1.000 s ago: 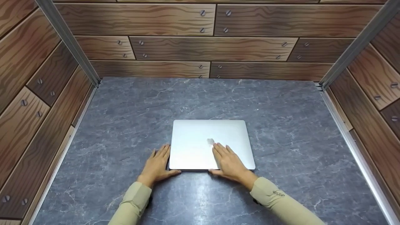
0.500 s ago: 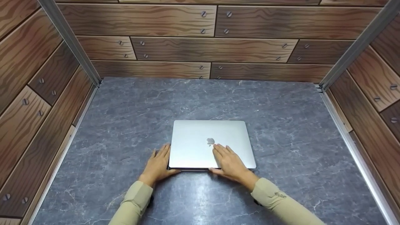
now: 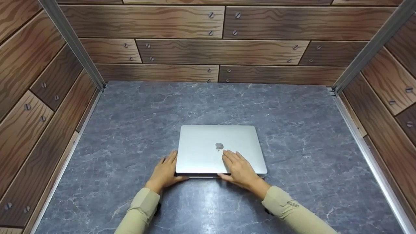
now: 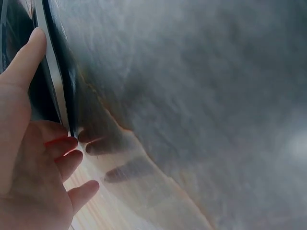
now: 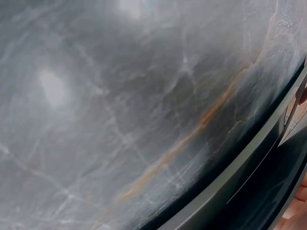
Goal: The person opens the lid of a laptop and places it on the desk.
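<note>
**Laptop at the near middle of the bench, lid just parting**

The laptop (image 3: 221,149), silver and nearly shut, lies flat on the grey marbled bench (image 3: 292,130), nearer its front edge than its back edge and roughly midway between the side edges. The left hand (image 3: 164,172) sits at the laptop's near-left corner, fingers straight along the left side and thumb tucked against the front edge; the left wrist view shows the thumb (image 4: 24,57) lying against the thin lid edge. The right hand (image 3: 239,167) rests on the lid with fingers laid flat and relaxed, thumb at the front edge; neither hand is clenched. The right wrist view shows a narrow gap between lid and base, so by my reading the opening has barely begun: the lid is only cracked, and nearly all of the lift remains.
</note>
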